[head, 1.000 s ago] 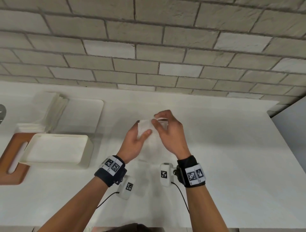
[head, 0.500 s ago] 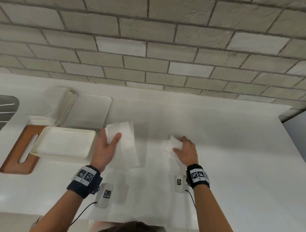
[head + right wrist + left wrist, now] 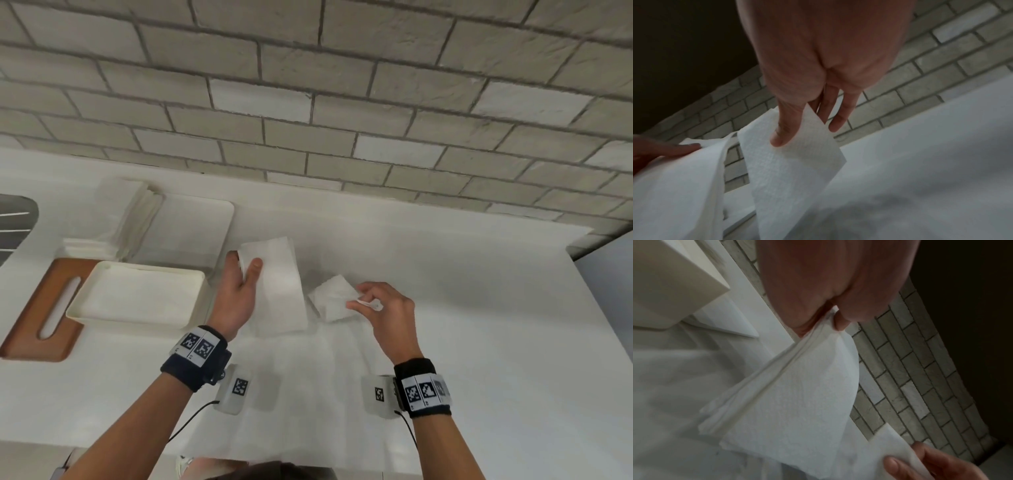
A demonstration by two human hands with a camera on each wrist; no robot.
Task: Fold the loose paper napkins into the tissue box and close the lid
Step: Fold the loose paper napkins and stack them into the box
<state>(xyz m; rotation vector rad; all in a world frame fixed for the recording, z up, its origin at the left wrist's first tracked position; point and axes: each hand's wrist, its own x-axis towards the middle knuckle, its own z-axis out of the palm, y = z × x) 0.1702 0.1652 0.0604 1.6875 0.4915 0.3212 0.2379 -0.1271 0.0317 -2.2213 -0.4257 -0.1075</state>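
Left hand pinches top edge of long folded white paper napkin, thumb in front, fingers behind; napkin hangs above white bench, just right of open cream rectangular tissue box. Right hand pinches corner of smaller white paper napkin between thumb and fingers. Brown wooden slotted lid lies partly under box. Stack of white napkins behind box, near grey brick wall.

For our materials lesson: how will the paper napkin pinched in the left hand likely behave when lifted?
The paper napkin is probably floppy: it hangs and bows below the left hand. It seems light, since a thumb-and-finger pinch carries it. Its thin layers look easy to crumple or tear.
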